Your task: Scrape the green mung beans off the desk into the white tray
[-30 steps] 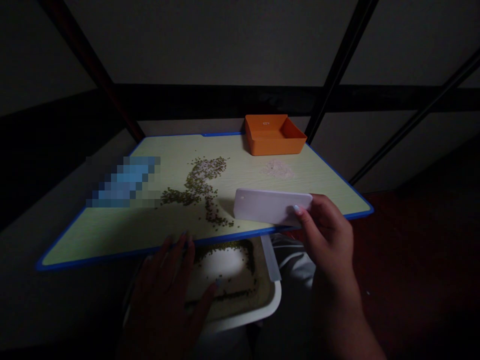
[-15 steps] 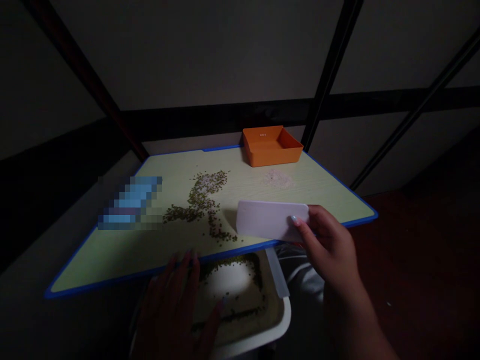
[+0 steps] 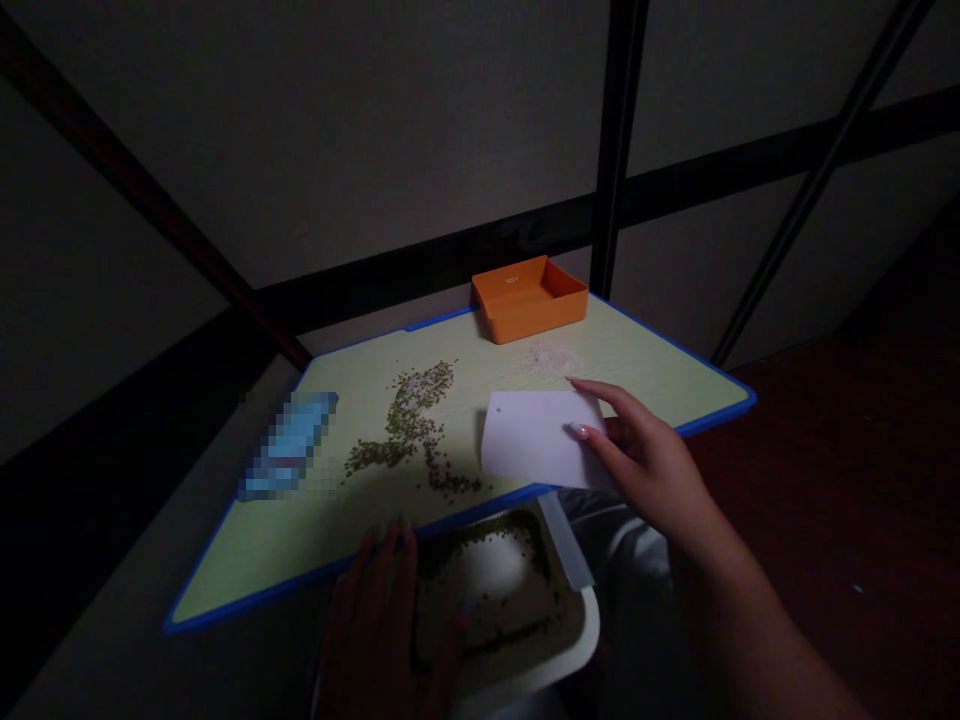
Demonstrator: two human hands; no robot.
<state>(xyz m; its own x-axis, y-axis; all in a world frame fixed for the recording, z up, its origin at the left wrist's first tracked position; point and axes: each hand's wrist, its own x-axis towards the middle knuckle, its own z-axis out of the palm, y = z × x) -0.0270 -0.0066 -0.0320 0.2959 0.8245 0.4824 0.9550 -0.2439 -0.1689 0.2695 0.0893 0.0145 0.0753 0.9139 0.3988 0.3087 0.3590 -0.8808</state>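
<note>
My right hand [image 3: 649, 460] is shut on a white plastic scraper [image 3: 540, 438], which sits low over the table's front edge near a scattered trail of green mung beans [image 3: 412, 425]. Beyond its top edge lies a small pale heap of rice-like grains [image 3: 547, 358]. My left hand [image 3: 382, 625] is at the table's front edge, fingertips by the blue trim and thumb over a white tray [image 3: 495, 590] below the table. That tray holds white grains and green beans. The dim light hides whether my left hand grips anything.
A pale green table [image 3: 247, 560] with blue trim ends at a dark wall with black frame bars. An orange rectangular tray [image 3: 529, 298] stands at its far edge. A pixelated blue object [image 3: 289, 445] lies at the left.
The whole view has tilted and shifted. The scraper has turned in my right hand and now looks flatter over the table. My right fingers reach further across it.
</note>
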